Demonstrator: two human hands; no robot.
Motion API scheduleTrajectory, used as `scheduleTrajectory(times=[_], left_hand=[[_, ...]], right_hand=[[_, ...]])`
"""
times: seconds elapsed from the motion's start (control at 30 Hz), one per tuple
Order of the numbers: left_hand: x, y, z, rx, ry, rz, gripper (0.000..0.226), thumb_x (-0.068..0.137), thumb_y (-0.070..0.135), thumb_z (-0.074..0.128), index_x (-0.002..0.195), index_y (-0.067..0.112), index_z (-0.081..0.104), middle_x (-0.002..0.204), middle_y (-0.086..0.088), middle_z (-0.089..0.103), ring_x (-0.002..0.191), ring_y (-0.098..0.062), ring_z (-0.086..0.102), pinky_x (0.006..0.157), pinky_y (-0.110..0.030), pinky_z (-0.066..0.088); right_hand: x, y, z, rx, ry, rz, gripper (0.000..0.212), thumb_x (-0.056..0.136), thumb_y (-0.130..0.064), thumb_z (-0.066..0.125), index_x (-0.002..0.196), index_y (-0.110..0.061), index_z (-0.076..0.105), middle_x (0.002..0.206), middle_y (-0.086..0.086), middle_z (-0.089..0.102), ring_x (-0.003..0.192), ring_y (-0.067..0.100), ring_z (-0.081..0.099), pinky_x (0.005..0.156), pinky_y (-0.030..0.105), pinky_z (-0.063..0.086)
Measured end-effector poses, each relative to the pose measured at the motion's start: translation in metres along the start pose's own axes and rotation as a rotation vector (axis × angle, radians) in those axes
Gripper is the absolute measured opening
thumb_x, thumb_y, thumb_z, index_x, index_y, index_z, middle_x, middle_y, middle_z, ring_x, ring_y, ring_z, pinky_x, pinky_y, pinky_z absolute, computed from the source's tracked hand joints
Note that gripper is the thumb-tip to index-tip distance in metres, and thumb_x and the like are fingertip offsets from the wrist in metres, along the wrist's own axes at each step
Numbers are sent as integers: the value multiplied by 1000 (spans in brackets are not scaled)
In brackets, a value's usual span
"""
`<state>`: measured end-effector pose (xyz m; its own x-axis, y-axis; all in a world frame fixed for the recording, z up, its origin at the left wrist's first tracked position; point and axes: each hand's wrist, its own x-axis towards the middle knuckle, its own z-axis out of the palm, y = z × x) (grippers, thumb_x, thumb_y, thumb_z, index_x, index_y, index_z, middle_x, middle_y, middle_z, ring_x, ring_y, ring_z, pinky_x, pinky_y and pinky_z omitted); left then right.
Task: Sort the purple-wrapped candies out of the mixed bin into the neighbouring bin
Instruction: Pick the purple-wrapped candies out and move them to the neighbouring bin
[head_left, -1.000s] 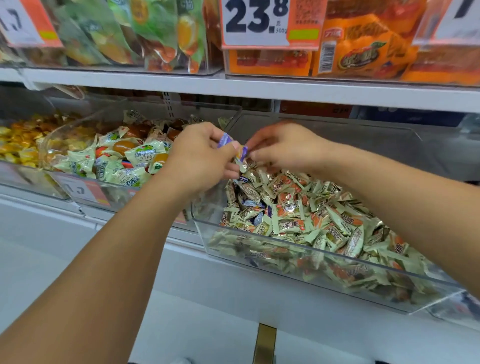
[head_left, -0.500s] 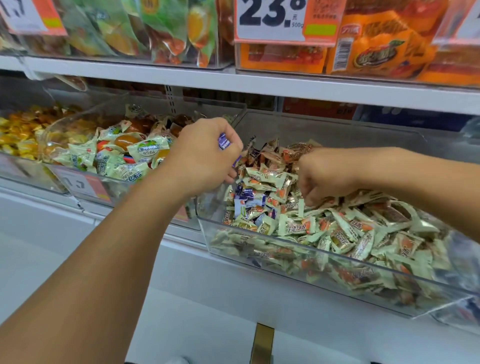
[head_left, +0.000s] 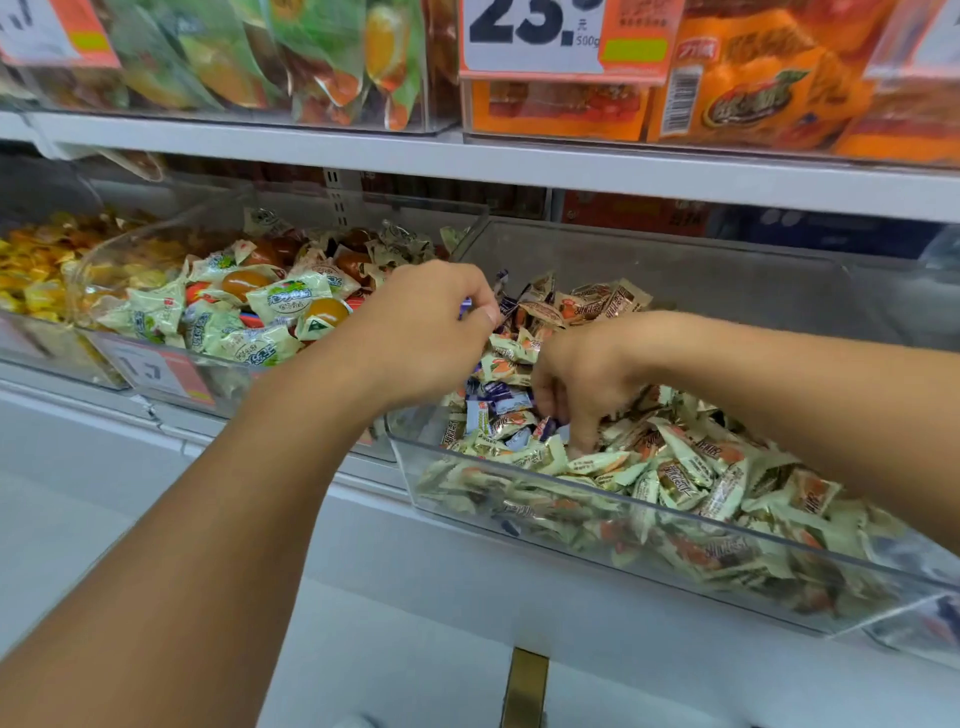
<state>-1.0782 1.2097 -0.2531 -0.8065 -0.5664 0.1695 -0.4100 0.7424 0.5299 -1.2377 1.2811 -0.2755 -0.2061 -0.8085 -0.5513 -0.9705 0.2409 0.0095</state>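
Access to the mixed bin (head_left: 649, 525) is from above and front only: its clear front wall stands low, while the shelf edge (head_left: 519, 169) overhangs the rear. The right half of the bin lies open above the heaped candies (head_left: 727, 483). The left half is occupied by 2 hands: left hand (head_left: 415, 338) above the left corner, right hand (head_left: 582, 379) dipping fingers into the pile. The clear divider wall (head_left: 470, 239) rises between this bin and the neighbouring bin (head_left: 171, 364), itself heaped with larger sweets (head_left: 260, 306); crossing is over the top only
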Motion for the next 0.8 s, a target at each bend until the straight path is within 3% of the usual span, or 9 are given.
scheduleTrajectory(times=[0.13,0.27,0.33,0.43,0.5,0.6,0.67,0.73,0.8], left_hand=[[-2,5,2,54,-274,-43,22,103,27,50,96,26,71,75,9,60,56,-11,56,51,-22,45],[-2,9,12,197,-530,-102,29,102,14,44,110,21,71,78,13,55,60,-8,50,53,-18,43],[-2,10,13,222,-537,-127,27,101,11,45,110,13,70,86,3,65,63,-10,50,55,-20,42],[-1,11,12,234,-516,-147,27,100,11,44,108,7,70,101,-13,70,74,-21,54,67,-27,46],[-2,11,13,262,-546,-144,28,102,14,43,109,7,70,102,-13,70,75,-20,53,66,-27,45],[-3,10,14,278,-546,-132,29,103,17,44,112,7,69,101,-9,69,75,-16,55,68,-24,46],[-3,10,14,256,-567,-134,28,103,13,44,117,11,69,93,0,67,66,0,54,58,-10,44],[-2,12,11,228,-603,-155,32,102,5,43,121,13,67,83,12,59,60,2,49,45,-1,34],[2,10,10,199,-579,-148,33,101,3,43,119,14,69,75,16,53,60,1,46,42,0,32]], right_hand=[[-12,28,-5,202,-110,-68,45,72,-19,87,114,-22,73,97,-13,71,99,10,67,94,31,52],[-18,30,-12,358,-127,-169,36,86,-12,76,120,-24,72,99,-15,75,96,-1,68,82,21,55],[-19,15,-9,312,-67,-234,30,93,-19,69,123,-26,70,89,-27,72,86,-14,64,75,12,52],[-20,-8,5,154,-30,-308,29,97,-24,63,126,-27,69,116,-21,70,104,-3,61,98,21,47],[-28,-4,9,118,-50,-309,22,96,-27,65,115,-25,74,116,-19,71,101,-4,62,98,24,48],[-43,17,10,46,-149,-224,25,95,-36,64,73,-31,72,63,-35,62,64,-20,55,71,20,46],[-47,27,11,75,-207,-187,34,97,-37,62,63,-32,62,47,-31,51,50,-15,50,60,15,38],[-50,27,6,110,-226,-157,20,97,-35,63,80,-28,72,60,-33,60,61,-16,56,71,13,45],[-46,24,-4,180,-112,-166,15,95,-32,65,99,-24,77,88,-26,71,83,-10,64,92,24,51]])
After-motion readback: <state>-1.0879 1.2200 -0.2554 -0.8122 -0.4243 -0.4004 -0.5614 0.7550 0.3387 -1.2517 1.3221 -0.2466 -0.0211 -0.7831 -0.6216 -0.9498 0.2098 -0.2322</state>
